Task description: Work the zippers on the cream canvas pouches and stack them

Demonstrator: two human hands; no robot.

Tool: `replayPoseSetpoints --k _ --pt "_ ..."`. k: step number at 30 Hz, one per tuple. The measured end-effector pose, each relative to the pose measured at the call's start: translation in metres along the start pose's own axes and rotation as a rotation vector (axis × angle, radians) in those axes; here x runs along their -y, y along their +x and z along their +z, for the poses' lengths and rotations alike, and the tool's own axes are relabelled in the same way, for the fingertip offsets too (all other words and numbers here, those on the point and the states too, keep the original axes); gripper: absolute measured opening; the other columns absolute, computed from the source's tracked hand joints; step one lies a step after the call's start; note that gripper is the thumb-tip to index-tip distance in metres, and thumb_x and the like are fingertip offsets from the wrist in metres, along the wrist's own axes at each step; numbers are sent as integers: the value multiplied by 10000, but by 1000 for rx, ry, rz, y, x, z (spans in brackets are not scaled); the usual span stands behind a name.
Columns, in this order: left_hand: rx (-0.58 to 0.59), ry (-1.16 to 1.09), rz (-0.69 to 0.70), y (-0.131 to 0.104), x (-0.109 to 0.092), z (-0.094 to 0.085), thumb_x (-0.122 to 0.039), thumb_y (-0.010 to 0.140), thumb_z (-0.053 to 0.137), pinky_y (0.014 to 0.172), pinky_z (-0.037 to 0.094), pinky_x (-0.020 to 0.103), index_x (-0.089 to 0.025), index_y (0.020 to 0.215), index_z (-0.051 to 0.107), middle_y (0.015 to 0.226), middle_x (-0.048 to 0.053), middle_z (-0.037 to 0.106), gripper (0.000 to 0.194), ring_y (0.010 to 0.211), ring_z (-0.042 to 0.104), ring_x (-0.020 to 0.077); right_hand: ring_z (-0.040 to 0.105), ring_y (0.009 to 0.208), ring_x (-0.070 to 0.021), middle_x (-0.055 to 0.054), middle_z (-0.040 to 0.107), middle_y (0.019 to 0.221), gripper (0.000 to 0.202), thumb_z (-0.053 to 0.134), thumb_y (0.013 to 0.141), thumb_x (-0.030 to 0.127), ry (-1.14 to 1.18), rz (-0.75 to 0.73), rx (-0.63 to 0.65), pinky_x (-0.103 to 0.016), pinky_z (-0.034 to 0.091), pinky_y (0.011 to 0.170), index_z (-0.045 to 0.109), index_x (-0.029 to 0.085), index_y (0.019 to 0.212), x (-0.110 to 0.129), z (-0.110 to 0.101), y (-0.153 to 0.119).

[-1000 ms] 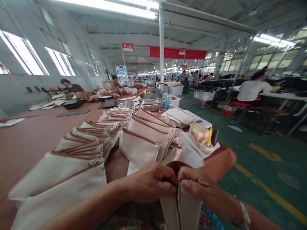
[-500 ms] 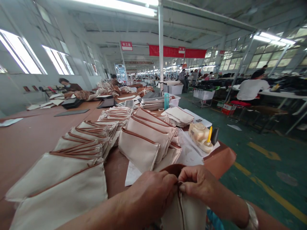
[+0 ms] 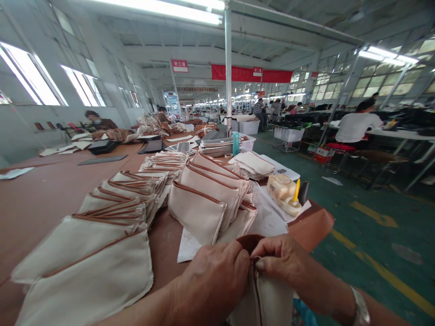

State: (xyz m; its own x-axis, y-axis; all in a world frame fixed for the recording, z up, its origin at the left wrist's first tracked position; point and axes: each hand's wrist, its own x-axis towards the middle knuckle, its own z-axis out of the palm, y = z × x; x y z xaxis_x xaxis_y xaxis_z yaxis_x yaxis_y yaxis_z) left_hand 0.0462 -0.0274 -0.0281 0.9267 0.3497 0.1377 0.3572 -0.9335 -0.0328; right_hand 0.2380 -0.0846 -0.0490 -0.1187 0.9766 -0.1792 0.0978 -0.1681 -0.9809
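Note:
A cream fabric pouch [image 3: 276, 296] with brown edging hangs at the table's front edge, its seam running downward between my hands. My left hand [image 3: 220, 276] is closed on the pouch's left side, the fingertips curled out of sight. Thumb and forefinger of my right hand [image 3: 280, 260] pinch the brown edge at the top of the seam. A brown curved piece [image 3: 249, 242] shows just behind my fingers. Beyond my hands lies a stack of similar cream pouches [image 3: 197, 208], and more pouches [image 3: 98, 267] lie fanned out on the left.
On the brown-covered table [image 3: 50, 194], a glue container [image 3: 282, 190] with a yellow-handled tool [image 3: 297, 191] stands at the right corner. Cream panels [image 3: 253, 164] and a teal bottle [image 3: 235, 143] are further back. A co-worker in white [image 3: 358, 122] sits across the green floor.
My left hand has shifted slightly, with its knuckles a little higher beside the seam. My right hand keeps its pinch at nearly the same place.

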Motion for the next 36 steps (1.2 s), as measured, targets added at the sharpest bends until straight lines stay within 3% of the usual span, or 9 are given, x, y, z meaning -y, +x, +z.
replayPoseSetpoints --k 4,9,15,19,22,24,30,33,36 --pt "23 -51 -57 2 -1 6 -92 877 446 568 428 263 -168 888 538 802 51 596 120 661 564 184 524 632 -131 -30 678 720 160 647 763 244 -93 -35 -12 -223 379 578 725 106 778 -1 4 0" --pt "29 -606 -313 10 11 4 -115 830 455 555 343 213 -165 758 527 687 -14 541 113 622 471 119 472 570 -105 18 596 622 117 551 725 107 -374 -180 -69 -200 322 505 666 129 720 -6 11 -3" --pt "164 -1097 -214 10 25 -3 -154 843 446 528 300 179 -146 823 538 674 -54 400 95 611 344 89 429 575 -93 28 563 617 93 558 691 95 -384 -117 -84 -186 314 503 645 127 687 2 7 -6" --pt "144 -1029 -114 8 26 -15 -155 862 473 546 320 169 -138 867 585 718 -45 454 114 630 382 83 395 561 -85 29 548 612 91 562 702 99 -364 -70 -60 -179 287 482 650 118 702 2 2 -6" --pt "68 -802 -36 8 22 -19 -119 844 506 542 320 178 -150 896 608 748 -37 526 119 621 436 79 367 554 -77 40 521 613 76 577 707 99 -366 -88 -41 -172 256 466 650 119 714 0 1 -5" --pt "18 -580 8 7 17 -16 -97 837 504 549 324 203 -156 857 603 773 -18 572 117 631 482 93 372 560 -75 43 519 620 67 581 702 95 -388 -113 -47 -170 252 466 642 122 706 -2 2 -4" --pt "81 -7 70 3 0 8 -107 876 491 524 349 259 -166 921 566 816 40 591 105 655 534 184 427 565 -84 42 555 612 110 527 710 78 -359 -153 -27 -174 303 499 624 130 704 -4 9 -1" --pt "67 -48 -65 6 7 15 -87 875 484 537 368 255 -162 876 543 791 40 581 95 651 542 180 450 580 -93 27 574 657 93 544 657 65 -425 -188 -29 -181 309 498 598 141 656 -4 14 -6" --pt "-7 -318 -241 9 19 8 -100 908 444 577 390 232 -161 822 526 742 17 580 133 645 540 144 456 579 -101 15 575 660 73 566 641 76 -423 -154 -26 -191 310 494 593 142 626 -7 13 -11"
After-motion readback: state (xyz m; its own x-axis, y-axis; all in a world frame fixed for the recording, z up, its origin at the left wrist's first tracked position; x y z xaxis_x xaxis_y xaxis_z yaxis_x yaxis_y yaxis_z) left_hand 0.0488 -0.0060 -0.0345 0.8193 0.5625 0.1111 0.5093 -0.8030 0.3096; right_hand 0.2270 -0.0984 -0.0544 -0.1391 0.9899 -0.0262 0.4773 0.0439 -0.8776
